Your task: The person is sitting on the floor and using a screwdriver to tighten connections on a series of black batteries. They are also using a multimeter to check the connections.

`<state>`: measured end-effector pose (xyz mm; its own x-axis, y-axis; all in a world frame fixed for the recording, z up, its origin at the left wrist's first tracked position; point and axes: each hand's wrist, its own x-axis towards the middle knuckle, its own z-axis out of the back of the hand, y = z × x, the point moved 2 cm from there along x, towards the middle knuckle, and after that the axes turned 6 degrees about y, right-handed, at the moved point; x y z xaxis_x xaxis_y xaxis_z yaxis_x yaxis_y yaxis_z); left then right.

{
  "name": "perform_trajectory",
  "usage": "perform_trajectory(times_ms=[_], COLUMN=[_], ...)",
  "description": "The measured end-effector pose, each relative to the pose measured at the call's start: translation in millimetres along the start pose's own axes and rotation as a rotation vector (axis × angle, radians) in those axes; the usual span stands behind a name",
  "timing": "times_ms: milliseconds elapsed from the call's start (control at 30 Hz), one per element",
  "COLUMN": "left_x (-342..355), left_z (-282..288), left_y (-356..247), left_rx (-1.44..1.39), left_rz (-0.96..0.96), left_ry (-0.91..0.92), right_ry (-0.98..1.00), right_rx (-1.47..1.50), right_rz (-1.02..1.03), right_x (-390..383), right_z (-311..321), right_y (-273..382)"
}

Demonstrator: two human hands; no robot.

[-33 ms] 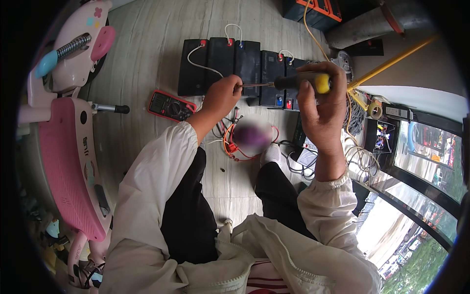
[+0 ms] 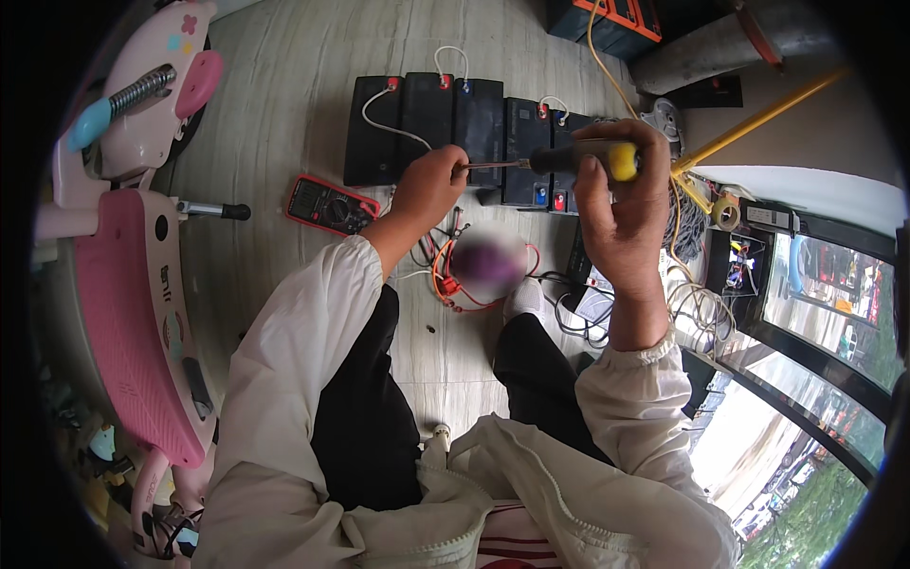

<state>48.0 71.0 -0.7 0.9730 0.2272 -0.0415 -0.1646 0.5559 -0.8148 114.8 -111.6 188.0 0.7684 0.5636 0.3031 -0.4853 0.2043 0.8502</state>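
Note:
Black block-shaped batteries [image 2: 427, 128] stand in a row on the floor beyond my hands, with red and blue terminals. My right hand [image 2: 621, 199] is wrapped round the dark, yellow-ended handle of a screwdriver [image 2: 498, 165], held level above the batteries with its shaft to the left. My left hand [image 2: 428, 188] is closed, its fingertips pinching the far end of that shaft; the tip is hidden. A white wire [image 2: 379, 123] runs from a red terminal on the leftmost battery and disappears behind my left hand, so I cannot tell whether the fingers touch it.
A red-and-black multimeter [image 2: 332, 206] lies left of my left forearm. Red and black leads [image 2: 444, 275] tangle near my shoe [image 2: 524, 299]. A pink scooter [image 2: 137, 313] stands at the left. Coiled cable [image 2: 701, 308] and a yellow pole [image 2: 758, 123] are at the right.

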Motion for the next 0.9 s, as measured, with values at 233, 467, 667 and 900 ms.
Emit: perform_trajectory(times_ms=[233, 467, 667, 900], left_x=[-1.7, -3.0, -4.8, -6.2], left_z=[3.0, 3.1, 3.8, 1.5], left_y=[-0.5, -1.1, -1.8, 2.4], left_rx=[0.077, 0.140, 0.171, 0.197], left_rz=[-0.047, -0.075, -0.078, -0.064], left_ry=[-0.019, -0.019, -0.025, -0.013], right_ry=[0.031, 0.040, 0.074, 0.037], right_rx=[-0.067, -0.105, -0.108, -0.079], right_rz=[-0.002, 0.013, -0.054, -0.026], right_x=[0.3, 1.2, 1.7, 1.1], right_z=[-0.3, -0.6, -2.8, -8.4], right_y=[-0.3, 0.0, 9.0, 4.2])
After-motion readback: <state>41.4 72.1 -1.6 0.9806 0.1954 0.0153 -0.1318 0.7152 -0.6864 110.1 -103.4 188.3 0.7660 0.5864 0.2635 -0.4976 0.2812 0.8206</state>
